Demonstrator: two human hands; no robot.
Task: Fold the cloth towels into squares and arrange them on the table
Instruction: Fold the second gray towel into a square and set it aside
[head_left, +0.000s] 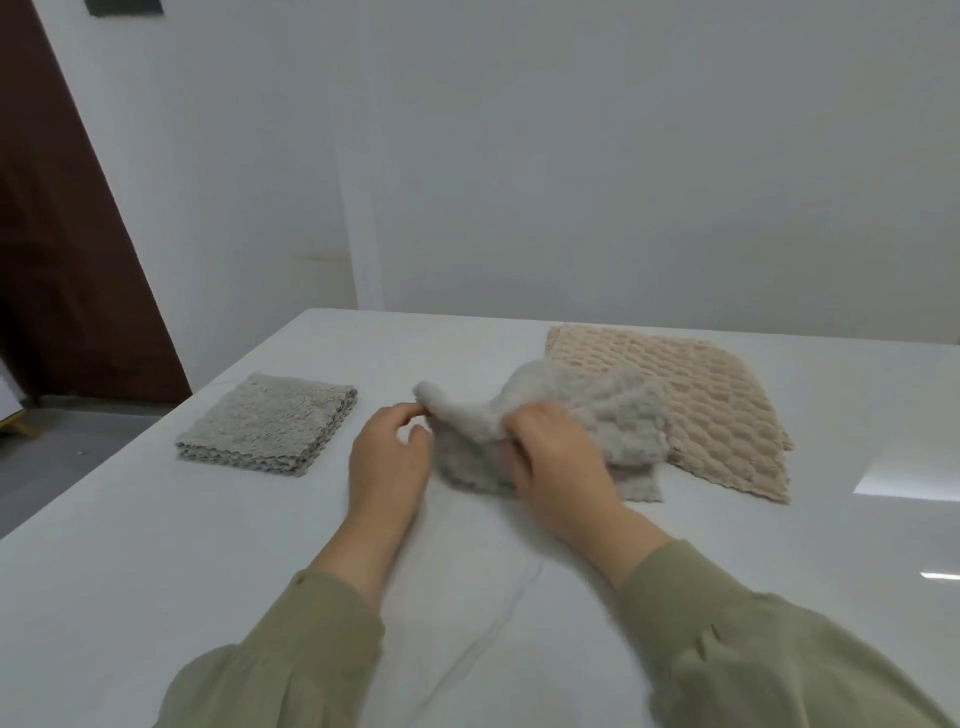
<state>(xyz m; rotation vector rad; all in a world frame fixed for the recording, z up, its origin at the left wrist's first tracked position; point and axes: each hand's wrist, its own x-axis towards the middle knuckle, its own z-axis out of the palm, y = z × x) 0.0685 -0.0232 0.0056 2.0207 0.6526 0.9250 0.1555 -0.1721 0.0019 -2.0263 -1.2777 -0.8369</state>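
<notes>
The right hand has its fingers curled down into a bunched fold of the grey towel, gripping it, and the rumpled cloth spreads away beyond and to the right of those fingers, with a lower edge trailing flat on the white table just under the wrist side. The left hand sits close beside it, its fingers curled, with index tip and thumb at the towel's left edge, just below a corner that stands up above them; motion blur leaves it unclear whether they actually pinch the cloth. Past the right fingers, partly under the grey towel, a beige towel with a raised honeycomb weave lies spread flat. Well to the left of the left fingers, apart from both hands, rests a folded grey towel, squared up in several layers. Olive-green sleeves cover both forearms to the wrist
</notes>
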